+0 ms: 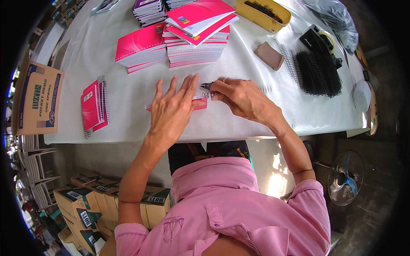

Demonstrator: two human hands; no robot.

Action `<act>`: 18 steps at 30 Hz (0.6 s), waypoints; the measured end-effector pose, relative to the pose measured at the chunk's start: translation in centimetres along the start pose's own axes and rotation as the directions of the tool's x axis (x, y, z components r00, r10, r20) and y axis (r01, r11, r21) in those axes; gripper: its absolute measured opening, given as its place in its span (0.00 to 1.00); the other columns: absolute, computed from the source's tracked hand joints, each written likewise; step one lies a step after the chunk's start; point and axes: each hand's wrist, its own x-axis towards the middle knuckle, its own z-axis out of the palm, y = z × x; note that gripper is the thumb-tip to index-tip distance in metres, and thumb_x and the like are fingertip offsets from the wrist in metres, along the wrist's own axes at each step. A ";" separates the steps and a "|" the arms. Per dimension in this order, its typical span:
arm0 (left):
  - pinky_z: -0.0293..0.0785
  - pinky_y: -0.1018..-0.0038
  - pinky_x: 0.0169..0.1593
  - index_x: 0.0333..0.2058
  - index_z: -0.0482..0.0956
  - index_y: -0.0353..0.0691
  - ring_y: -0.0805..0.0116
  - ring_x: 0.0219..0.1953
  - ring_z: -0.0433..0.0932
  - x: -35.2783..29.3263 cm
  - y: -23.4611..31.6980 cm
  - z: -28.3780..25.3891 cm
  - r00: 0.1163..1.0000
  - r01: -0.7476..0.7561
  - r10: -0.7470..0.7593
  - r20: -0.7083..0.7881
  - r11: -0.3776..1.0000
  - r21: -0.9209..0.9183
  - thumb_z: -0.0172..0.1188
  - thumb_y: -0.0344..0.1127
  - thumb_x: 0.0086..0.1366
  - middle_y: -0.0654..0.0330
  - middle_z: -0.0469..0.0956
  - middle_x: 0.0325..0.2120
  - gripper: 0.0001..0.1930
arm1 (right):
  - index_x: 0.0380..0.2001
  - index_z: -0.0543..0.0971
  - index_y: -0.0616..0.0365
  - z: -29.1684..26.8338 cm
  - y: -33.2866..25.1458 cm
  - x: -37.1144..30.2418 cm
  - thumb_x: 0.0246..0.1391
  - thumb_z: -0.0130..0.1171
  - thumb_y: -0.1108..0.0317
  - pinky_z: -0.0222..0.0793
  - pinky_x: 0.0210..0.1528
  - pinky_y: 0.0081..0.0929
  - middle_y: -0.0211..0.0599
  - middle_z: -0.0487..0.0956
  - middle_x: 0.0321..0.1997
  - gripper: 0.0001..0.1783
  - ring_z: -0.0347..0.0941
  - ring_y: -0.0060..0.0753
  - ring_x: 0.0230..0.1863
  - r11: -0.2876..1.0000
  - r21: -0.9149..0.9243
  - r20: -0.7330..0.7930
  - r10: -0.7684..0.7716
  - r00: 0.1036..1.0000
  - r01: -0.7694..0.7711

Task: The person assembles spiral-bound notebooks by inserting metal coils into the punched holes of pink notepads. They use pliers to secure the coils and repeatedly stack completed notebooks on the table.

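Observation:
My left hand [173, 106] lies flat over a small pink notebook [200, 105] near the table's front edge, its fingers stretched out and its thumb along the notebook's side. Most of the notebook is hidden beneath that hand. A dark wire coil [208, 94] sticks out at the notebook's right end. My right hand [245, 97] is closed around a small pair of pliers [206, 85], whose dark jaws point left just above the coil. The fingers hide the pliers' handles. Whether the jaws touch the wire I cannot tell.
Pink notebook stacks [196, 49] stand ahead, and finished-looking spiral notebooks [93, 106] lie left. A yellow tin [265, 16] holds wire scraps. Rightward are a brown block [270, 56], black coils [318, 73] and a tape dispenser [315, 40]. A cardboard box [40, 98] borders the left.

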 end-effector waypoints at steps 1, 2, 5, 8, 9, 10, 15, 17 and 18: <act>0.60 0.47 0.64 0.65 0.64 0.40 0.48 0.59 0.72 0.0 0.1 -0.1 1.000 0.005 -0.005 0.004 1.000 -0.005 0.63 0.42 0.63 0.55 0.77 0.56 0.34 | 0.39 0.70 0.62 0.0 0.0 0.0 0.52 0.65 0.72 0.74 0.39 0.45 0.46 0.79 0.40 0.15 0.78 0.53 0.40 1.000 -0.023 0.028 0.008 1.000 -0.008; 0.60 0.46 0.64 0.65 0.64 0.40 0.48 0.59 0.73 0.1 0.1 -0.2 1.000 0.011 -0.011 0.008 1.000 -0.009 0.63 0.41 0.63 0.55 0.77 0.55 0.34 | 0.38 0.70 0.62 0.0 0.0 0.0 0.52 0.65 0.72 0.75 0.39 0.45 0.46 0.79 0.40 0.15 0.78 0.53 0.39 0.999 -0.046 0.055 0.015 0.998 -0.013; 0.62 0.43 0.62 0.66 0.64 0.39 0.46 0.58 0.74 0.2 0.3 -0.4 1.000 0.006 -0.006 0.006 0.999 -0.052 0.63 0.41 0.62 0.54 0.77 0.56 0.35 | 0.39 0.70 0.62 -0.3 -0.9 0.2 0.53 0.64 0.71 0.74 0.38 0.45 0.45 0.77 0.39 0.15 0.77 0.53 0.39 1.000 -0.009 -0.025 -0.010 1.000 0.010; 0.63 0.45 0.62 0.66 0.63 0.39 0.46 0.58 0.74 0.1 0.3 -0.2 1.000 0.014 -0.013 0.019 0.997 -0.078 0.64 0.43 0.62 0.54 0.77 0.55 0.35 | 0.41 0.70 0.61 0.3 0.2 0.1 0.54 0.64 0.68 0.72 0.37 0.43 0.41 0.75 0.41 0.16 0.76 0.51 0.38 0.990 -0.110 0.053 -0.084 0.995 0.089; 0.64 0.45 0.61 0.66 0.64 0.39 0.46 0.57 0.75 0.1 0.2 -0.3 1.000 0.015 -0.013 0.021 0.997 -0.079 0.64 0.44 0.62 0.54 0.77 0.55 0.35 | 0.41 0.70 0.62 0.2 0.0 0.1 0.54 0.63 0.70 0.72 0.37 0.43 0.42 0.75 0.40 0.15 0.76 0.52 0.39 0.994 -0.067 0.020 -0.081 0.997 0.082; 0.65 0.46 0.61 0.66 0.64 0.40 0.46 0.57 0.75 0.1 0.2 -0.3 1.000 0.016 -0.014 0.023 0.997 -0.080 0.64 0.45 0.62 0.53 0.77 0.55 0.36 | 0.41 0.70 0.62 0.2 -0.4 0.2 0.54 0.63 0.72 0.72 0.36 0.44 0.43 0.75 0.39 0.15 0.76 0.52 0.39 0.997 -0.024 -0.014 -0.077 0.997 0.077; 0.72 0.49 0.56 0.66 0.65 0.44 0.46 0.54 0.77 0.2 0.7 -1.0 1.000 0.013 -0.012 0.014 0.995 -0.094 0.64 0.43 0.62 0.54 0.78 0.54 0.34 | 0.42 0.70 0.63 0.5 -0.5 0.2 0.55 0.61 0.73 0.72 0.37 0.46 0.46 0.76 0.40 0.14 0.76 0.53 0.40 0.999 -0.025 -0.011 -0.049 0.999 0.049; 0.74 0.50 0.55 0.65 0.66 0.45 0.46 0.53 0.78 0.2 0.7 -0.9 1.000 0.006 -0.006 -0.001 0.993 -0.119 0.65 0.42 0.62 0.54 0.78 0.53 0.33 | 0.40 0.70 0.64 0.6 -0.6 0.2 0.55 0.61 0.72 0.72 0.38 0.46 0.46 0.76 0.41 0.13 0.76 0.54 0.40 0.998 -0.037 0.017 -0.049 0.999 0.049; 0.76 0.52 0.53 0.64 0.68 0.46 0.46 0.52 0.79 0.1 0.5 -0.7 1.000 -0.008 0.008 -0.005 0.993 -0.116 0.65 0.42 0.62 0.54 0.79 0.53 0.32 | 0.39 0.71 0.64 0.7 -0.9 0.3 0.55 0.61 0.73 0.72 0.39 0.46 0.46 0.76 0.42 0.12 0.76 0.54 0.41 0.999 0.001 -0.001 -0.041 0.999 0.041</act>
